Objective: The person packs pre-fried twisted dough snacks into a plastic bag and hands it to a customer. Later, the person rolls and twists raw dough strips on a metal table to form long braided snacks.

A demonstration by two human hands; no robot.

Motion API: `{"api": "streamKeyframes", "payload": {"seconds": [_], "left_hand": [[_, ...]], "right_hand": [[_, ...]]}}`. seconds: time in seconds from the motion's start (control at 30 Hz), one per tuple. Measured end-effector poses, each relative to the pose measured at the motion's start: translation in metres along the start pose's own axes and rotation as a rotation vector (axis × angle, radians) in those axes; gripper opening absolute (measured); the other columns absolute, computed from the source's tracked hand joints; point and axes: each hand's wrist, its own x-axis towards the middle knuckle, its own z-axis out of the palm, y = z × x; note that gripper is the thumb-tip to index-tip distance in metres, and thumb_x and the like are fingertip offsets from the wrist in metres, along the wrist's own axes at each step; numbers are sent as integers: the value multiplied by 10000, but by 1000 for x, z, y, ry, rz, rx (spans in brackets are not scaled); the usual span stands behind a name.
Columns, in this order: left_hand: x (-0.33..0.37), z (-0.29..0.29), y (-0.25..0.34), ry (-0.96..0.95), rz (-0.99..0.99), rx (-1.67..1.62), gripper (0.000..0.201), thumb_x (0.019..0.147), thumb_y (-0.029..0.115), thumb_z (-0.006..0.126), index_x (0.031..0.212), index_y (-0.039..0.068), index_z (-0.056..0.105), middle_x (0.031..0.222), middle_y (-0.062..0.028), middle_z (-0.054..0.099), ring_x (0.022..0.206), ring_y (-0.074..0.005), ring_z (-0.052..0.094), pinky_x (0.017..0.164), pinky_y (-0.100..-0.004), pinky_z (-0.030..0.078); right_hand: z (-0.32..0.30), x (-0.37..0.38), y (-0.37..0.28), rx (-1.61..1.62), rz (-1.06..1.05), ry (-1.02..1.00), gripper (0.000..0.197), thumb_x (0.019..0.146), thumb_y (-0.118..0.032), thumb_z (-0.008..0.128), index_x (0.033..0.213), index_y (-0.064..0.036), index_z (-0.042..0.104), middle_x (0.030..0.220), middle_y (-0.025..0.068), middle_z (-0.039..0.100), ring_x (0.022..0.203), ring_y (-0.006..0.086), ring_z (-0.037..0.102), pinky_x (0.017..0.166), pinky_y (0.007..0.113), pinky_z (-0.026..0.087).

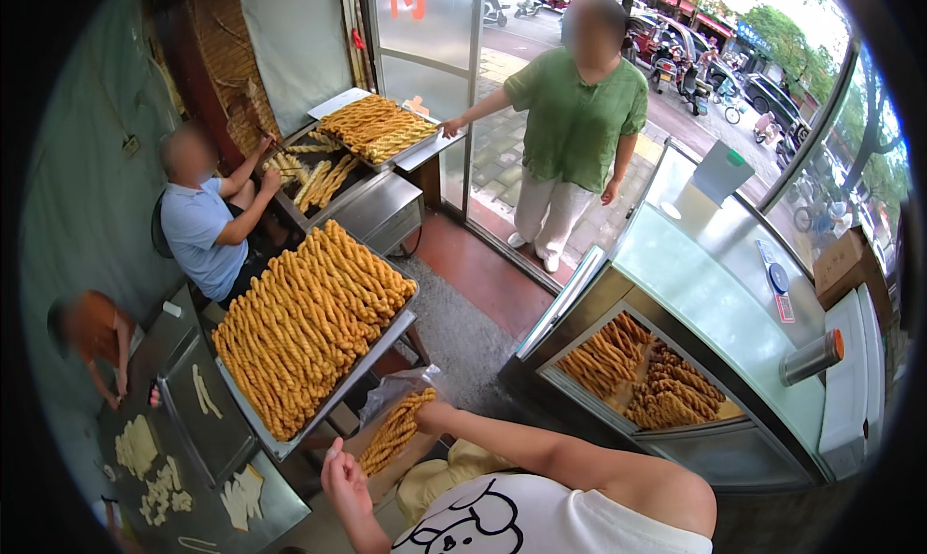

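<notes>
Below the middle of the view, my right hand (435,418) reaches to a bunch of golden fried dough twists (391,438). Its fingers are mostly hidden, so whether they grip a twist does not show. The twists lie in what looks like a brown cardboard box (404,465), with a clear plastic bag (386,386) at its far end. Left of the box, my left hand (348,482) is raised with nothing in it, forefinger up and fingers partly spread. Just beyond both hands stands a large metal tray (290,447) piled with fried dough twists (314,327).
A person (208,227) in light blue handles twists beside another full tray (377,129). Someone in green (579,119) stands in the doorway. At the far left, a person in orange (101,337) leans over a dough-covered worktable (280,501). A display counter (676,264) stands at right.
</notes>
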Motion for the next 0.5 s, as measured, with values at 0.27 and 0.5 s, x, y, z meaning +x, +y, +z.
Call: {"api": "streamKeyframes", "payload": {"seconds": [0.27,0.5], "left_hand": [[-6,6,6,4,-1,-10,405,921,98,484,1292,-62,466,665,35,389,490,-24,285,434,-181,219],[-9,1,6,48,9,-42,434,924,79,491,1333,-54,428,681,30,437,499,-20,304,441,-187,226]], "right_hand": [[5,8,1,54,-70,8,235,785,-157,513,867,-47,703,909,183,677,844,347,658,724,449,523],[27,22,21,27,-309,150,234,815,-212,539,781,-22,670,784,185,638,760,369,616,685,460,492]]}}
